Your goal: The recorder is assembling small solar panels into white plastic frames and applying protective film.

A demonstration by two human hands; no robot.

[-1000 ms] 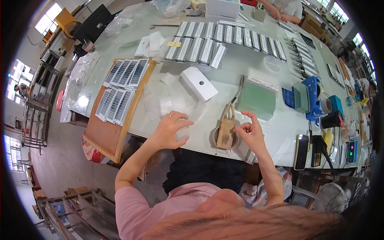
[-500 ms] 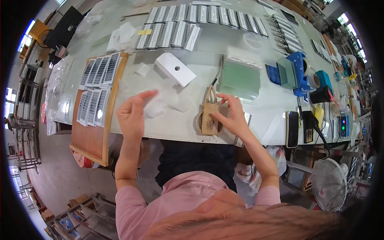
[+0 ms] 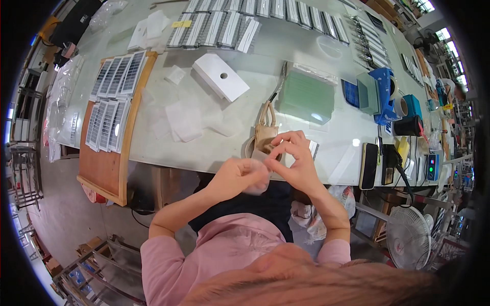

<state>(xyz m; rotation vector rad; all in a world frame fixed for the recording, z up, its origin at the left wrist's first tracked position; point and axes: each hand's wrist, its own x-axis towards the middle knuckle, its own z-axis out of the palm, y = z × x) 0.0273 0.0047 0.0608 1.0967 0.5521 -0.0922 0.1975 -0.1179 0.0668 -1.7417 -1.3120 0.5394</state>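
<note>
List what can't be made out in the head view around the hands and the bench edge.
- Small piece between the hands: the right hand and left hand cover it; kind and shape unclear.
- Tan holder behind the fingers: lower part hidden by the right hand.
- Thin clear bag at the left hand: too faint to tell its contents.
- Far row of grey strips: cut off by the top edge.

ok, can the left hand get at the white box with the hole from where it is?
Probably yes. The left hand is at the table edge with the right hand; the white box lies further back, with only flat clear sheets between, nothing upright blocking.
</note>
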